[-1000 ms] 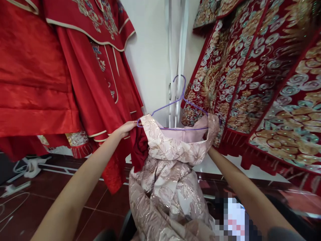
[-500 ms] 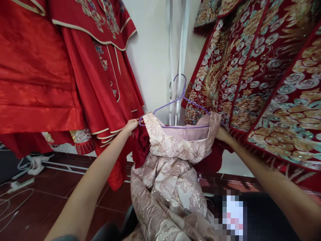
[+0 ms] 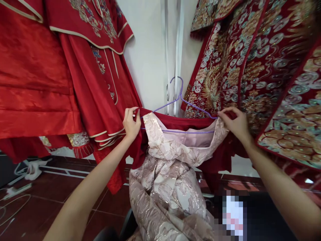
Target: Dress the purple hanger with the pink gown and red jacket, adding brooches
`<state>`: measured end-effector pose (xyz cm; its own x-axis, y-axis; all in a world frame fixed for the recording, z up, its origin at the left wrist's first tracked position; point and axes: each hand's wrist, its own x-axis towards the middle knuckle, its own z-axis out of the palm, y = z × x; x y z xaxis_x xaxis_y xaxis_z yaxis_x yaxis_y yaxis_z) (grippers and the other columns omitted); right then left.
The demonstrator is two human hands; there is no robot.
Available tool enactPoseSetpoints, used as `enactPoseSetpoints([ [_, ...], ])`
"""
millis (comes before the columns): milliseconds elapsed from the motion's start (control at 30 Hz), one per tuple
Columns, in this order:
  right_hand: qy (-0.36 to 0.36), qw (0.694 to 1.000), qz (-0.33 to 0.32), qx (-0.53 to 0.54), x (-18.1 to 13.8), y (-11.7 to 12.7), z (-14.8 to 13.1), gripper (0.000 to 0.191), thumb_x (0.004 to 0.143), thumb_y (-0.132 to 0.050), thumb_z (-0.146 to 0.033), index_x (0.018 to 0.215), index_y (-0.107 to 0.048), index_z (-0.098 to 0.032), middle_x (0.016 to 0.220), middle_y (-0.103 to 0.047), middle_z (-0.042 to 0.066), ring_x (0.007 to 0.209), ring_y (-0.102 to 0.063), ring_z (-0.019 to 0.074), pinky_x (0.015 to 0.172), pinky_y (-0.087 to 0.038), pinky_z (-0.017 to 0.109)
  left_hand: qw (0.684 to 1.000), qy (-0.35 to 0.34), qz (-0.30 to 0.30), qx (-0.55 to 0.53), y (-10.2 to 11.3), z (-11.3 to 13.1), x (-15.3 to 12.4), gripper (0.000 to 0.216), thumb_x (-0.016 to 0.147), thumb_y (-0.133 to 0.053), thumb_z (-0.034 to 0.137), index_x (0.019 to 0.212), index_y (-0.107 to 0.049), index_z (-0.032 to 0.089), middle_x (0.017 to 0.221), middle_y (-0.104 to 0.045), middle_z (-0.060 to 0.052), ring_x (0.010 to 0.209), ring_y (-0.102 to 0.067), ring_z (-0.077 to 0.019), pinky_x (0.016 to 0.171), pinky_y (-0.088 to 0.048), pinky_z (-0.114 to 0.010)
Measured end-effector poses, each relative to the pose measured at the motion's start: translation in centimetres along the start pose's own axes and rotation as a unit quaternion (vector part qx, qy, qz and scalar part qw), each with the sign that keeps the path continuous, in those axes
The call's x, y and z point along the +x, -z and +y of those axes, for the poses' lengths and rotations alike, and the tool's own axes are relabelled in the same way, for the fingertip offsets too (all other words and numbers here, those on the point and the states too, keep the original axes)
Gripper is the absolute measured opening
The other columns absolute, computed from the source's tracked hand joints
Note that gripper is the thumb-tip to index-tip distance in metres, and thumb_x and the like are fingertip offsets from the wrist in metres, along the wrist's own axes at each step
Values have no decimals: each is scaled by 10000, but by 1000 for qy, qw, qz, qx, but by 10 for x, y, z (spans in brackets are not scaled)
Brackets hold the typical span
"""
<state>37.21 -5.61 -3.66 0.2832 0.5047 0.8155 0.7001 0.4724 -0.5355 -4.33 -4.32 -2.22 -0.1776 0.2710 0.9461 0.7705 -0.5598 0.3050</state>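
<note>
A pale pink brocade dress (image 3: 173,157) hangs on a purple wire hanger (image 3: 179,100) in front of me, its skirt bunched below. Behind it a dark red cloth (image 3: 180,121) is stretched across the hanger. My left hand (image 3: 130,123) pinches the red cloth at the hanger's left end. At the right end my right hand (image 3: 234,124) grips the red cloth by the pink dress's shoulder strap. Both hands are closed on fabric.
Red satin embroidered garments (image 3: 62,73) hang at the left. Heavy red robes with gold and teal embroidery (image 3: 263,67) hang at the right. A white wall with a white rail (image 3: 173,50) lies between them. Cables (image 3: 15,194) lie on the dark red floor.
Both hands rose and pulled the dark red cloth up behind the pink dress, spreading it across the hanger. My right hand came out from behind the dress's right strap.
</note>
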Motion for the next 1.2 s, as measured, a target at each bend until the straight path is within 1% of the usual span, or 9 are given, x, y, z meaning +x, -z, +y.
enactPoseSetpoints([
  [133,70,984,88,-138,-8,22,-23,220,835,-597,-374,934,-633,-180,866,-684,76,748,-603,177,745,-434,268,993,-42,-108,-1,8,11,-9,210,909,-503,336,1033,-606,201,970,-612,-56,877,-587,-166,790,-444,-256],
  [300,74,975,77,-196,17,33,-39,157,840,-601,-293,923,-645,-168,832,-684,74,724,-582,174,712,-412,273,964,-44,-261,0,8,12,11,220,868,-544,355,1012,-620,207,934,-664,-38,856,-614,-185,783,-439,-261],
  [433,97,970,79,-208,32,49,-72,177,862,-605,-311,915,-658,-150,875,-691,91,768,-599,175,733,-416,299,959,-17,-283,-4,11,12,41,225,804,-629,381,924,-644,191,860,-675,-21,804,-612,-182,755,-434,-257],
  [533,105,960,82,-248,30,75,-100,364,876,-570,-500,946,-673,-157,864,-686,82,755,-606,173,676,-404,294,979,-14,-204,0,26,19,48,240,814,-621,394,932,-636,185,864,-667,-16,789,-593,-162,751,-432,-252],
  [633,41,930,-124,-344,24,104,-114,488,685,-672,-676,759,-675,-194,656,-637,24,571,-544,143,573,-357,275,992,-23,-126,14,41,28,37,234,843,-585,389,962,-610,189,869,-653,-19,777,-579,-149,744,-427,-251],
  [733,12,848,-397,-350,14,117,-113,450,694,-678,-657,659,-631,-211,561,-601,-12,490,-496,126,539,-339,268,970,-45,-237,12,46,30,17,192,820,-602,345,954,-589,207,840,-646,-9,755,-589,-153,705,-425,-250],
  [833,23,849,-402,-343,2,105,-106,404,876,-533,-541,680,-616,-198,624,-643,17,531,-531,150,563,-340,276,938,-31,-346,3,33,26,6,191,775,-638,318,921,-565,218,828,-645,-6,743,-600,-169,694,-429,-265],
  [1067,111,884,-370,-265,-40,19,-111,376,946,-433,-381,659,-560,-175,667,-664,89,595,-599,186,579,-317,279,954,115,-273,-50,-11,77,-9,171,773,-643,281,810,-490,212,814,-638,-21,785,-607,-180,725,-445,-287],
  [1200,154,899,-396,-107,-77,-21,-139,329,938,-435,-311,665,-557,-174,645,-632,60,547,-570,156,567,-355,268,919,89,-347,-168,-16,120,-38,166,750,-601,134,860,-497,203,762,-623,8,694,-597,-138,672,-453,-252],
])
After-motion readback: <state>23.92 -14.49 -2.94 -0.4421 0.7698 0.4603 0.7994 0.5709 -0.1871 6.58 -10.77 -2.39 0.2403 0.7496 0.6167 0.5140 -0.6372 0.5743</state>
